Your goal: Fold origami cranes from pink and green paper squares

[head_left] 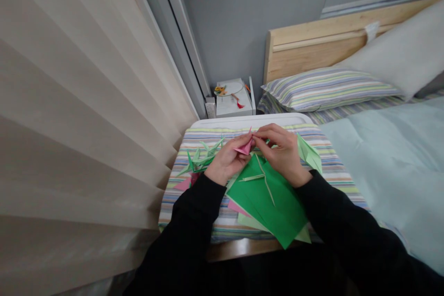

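Between my two hands is a small folded pink origami piece (245,148), pointed at its top and left. My left hand (229,159) is closed on its lower left side, thumb along the paper. The fingertips of my right hand (282,150) pinch its upper right edge, partly hiding it. Below the hands lies a stack of green paper sheets (274,203), with pink and pale green corners showing underneath. Thin pale folded strips (265,180) rest on top. Left of my left hand sit several folded green paper cranes (201,159).
A striped cloth (173,203) covers the small table. Pink folded paper (182,185) lies at its left, pale green paper (310,153) at its right. A curtain (86,125) hangs close on the left. A bed (385,148) stands right; a white bedside cabinet (229,107) is behind.
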A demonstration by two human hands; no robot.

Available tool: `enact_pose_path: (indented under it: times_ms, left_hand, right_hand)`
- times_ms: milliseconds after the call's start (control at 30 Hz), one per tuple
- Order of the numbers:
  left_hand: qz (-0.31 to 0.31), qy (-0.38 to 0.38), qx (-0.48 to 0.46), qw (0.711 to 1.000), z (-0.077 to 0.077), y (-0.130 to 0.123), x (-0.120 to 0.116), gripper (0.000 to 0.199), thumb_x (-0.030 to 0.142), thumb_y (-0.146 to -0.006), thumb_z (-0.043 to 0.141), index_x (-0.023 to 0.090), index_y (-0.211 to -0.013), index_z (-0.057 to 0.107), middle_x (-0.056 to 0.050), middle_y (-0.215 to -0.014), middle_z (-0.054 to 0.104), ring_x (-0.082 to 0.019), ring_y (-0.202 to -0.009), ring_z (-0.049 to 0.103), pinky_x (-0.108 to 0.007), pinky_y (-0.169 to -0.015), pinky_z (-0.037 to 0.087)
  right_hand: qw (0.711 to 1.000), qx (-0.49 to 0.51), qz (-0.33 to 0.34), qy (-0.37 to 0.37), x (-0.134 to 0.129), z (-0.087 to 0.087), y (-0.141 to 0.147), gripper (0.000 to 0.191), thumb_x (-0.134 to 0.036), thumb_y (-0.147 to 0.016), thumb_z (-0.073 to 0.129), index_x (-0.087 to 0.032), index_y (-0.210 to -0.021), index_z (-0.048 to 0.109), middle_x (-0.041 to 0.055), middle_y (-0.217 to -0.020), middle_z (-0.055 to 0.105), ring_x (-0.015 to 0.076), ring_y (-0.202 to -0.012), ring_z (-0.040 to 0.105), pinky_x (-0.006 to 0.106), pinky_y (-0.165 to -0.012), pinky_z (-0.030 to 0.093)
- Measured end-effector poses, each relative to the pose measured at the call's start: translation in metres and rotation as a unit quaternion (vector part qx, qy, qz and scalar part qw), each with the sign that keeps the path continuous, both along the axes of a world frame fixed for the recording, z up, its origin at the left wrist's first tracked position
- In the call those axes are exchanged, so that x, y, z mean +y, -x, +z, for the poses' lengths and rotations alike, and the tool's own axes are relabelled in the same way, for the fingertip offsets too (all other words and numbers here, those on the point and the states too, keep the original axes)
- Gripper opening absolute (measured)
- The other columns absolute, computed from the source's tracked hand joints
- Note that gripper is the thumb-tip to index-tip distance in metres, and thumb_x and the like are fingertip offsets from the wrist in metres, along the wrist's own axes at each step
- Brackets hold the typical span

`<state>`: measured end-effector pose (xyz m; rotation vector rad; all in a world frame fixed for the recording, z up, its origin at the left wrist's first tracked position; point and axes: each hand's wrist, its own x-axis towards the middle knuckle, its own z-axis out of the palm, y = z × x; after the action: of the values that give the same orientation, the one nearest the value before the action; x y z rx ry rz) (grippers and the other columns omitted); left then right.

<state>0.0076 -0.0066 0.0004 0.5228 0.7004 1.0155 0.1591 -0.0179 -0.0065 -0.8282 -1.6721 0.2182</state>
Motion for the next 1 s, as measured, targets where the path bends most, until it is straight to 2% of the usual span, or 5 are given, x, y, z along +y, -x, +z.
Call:
enact_pose_path:
  times_ms: [333, 433, 633, 800, 1000]
  left_hand:
    - [0.029, 0.029, -0.041, 0.998, -0.003, -0.001, 0.003, 0.004, 0.014, -0.088, 0.071, 0.011, -0.085, 0.069, 0.002, -0.068, 0.062, -0.002, -0.048, 0.047, -0.013, -0.039, 0.033]
    - [0.056, 0.003, -0.047, 0.997, -0.002, -0.001, 0.003, 0.007, 0.015, -0.090, 0.070, 0.012, -0.084, 0.071, 0.002, -0.068, 0.064, -0.003, -0.050, 0.050, -0.014, -0.043, 0.037]
    - [0.063, -0.085, 0.030, 0.994, 0.001, -0.004, -0.001, 0.012, 0.017, -0.083, 0.075, 0.010, -0.093, 0.078, -0.006, -0.089, 0.075, -0.009, -0.076, 0.068, -0.016, -0.064, 0.053]
    - [0.069, -0.182, 0.123, 0.973, -0.002, -0.005, -0.003, 0.018, 0.023, -0.073, 0.083, 0.011, -0.085, 0.079, -0.005, -0.079, 0.074, -0.010, -0.070, 0.064, -0.021, -0.069, 0.052]
    - [0.040, -0.204, 0.180, 0.962, -0.003, -0.005, -0.004, 0.025, 0.029, -0.067, 0.086, 0.012, -0.083, 0.079, -0.004, -0.077, 0.072, -0.011, -0.066, 0.062, -0.022, -0.064, 0.049]
  right_hand:
    - [0.997, 0.000, 0.016, 0.069, -0.012, -0.002, 0.013, 0.025, -0.025, -0.096, 0.057, -0.024, -0.109, 0.078, 0.0107, -0.107, 0.068, 0.0190, -0.079, 0.064, 0.033, -0.060, 0.054]
    - [0.994, 0.025, 0.037, 0.102, -0.010, -0.003, 0.013, 0.028, -0.026, -0.097, 0.055, -0.024, -0.116, 0.075, 0.0108, -0.109, 0.067, 0.0216, -0.092, 0.066, 0.031, -0.062, 0.055]
    - [0.955, 0.195, 0.038, 0.220, 0.001, -0.006, 0.004, 0.025, -0.037, -0.095, 0.059, -0.020, -0.110, 0.070, 0.0067, -0.095, 0.071, 0.0134, -0.061, 0.059, 0.027, -0.050, 0.046]
    - [0.967, 0.144, 0.044, 0.207, 0.005, -0.003, 0.002, 0.031, -0.037, -0.086, 0.070, -0.020, -0.112, 0.068, 0.0077, -0.104, 0.072, 0.0135, -0.065, 0.061, 0.026, -0.052, 0.046]
    - [0.964, 0.150, 0.022, 0.217, 0.010, 0.000, -0.005, 0.018, -0.035, -0.081, 0.076, -0.018, -0.086, 0.072, 0.0044, -0.079, 0.073, 0.0142, -0.060, 0.059, 0.028, -0.054, 0.045]
